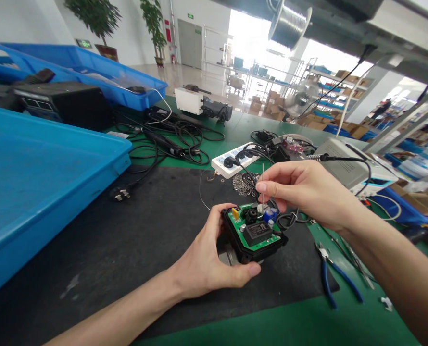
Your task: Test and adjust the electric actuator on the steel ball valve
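My left hand (pixel 214 259) is wrapped round a black housing (pixel 245 250), its thumb along the near side. Inside the housing is a green circuit board (pixel 243 225) with a black block component, blue capacitors and a yellow part. Above the board's far right side, my right hand (pixel 282 187) pinches a thin metal rod (pixel 263 173), held upright. The rod's lower end reaches down among the components by the blue capacitors; its exact contact point is too small to make out.
A blue tray (pixel 55 144) stands at left. Behind the hands are a white power strip (pixel 232 161), metal washers (pixel 243 185) and black cables. Blue-handled pliers (pixel 327 274) lie at right, near a grey instrument (pixel 338 161). A wire spool (pixel 289 24) hangs above.
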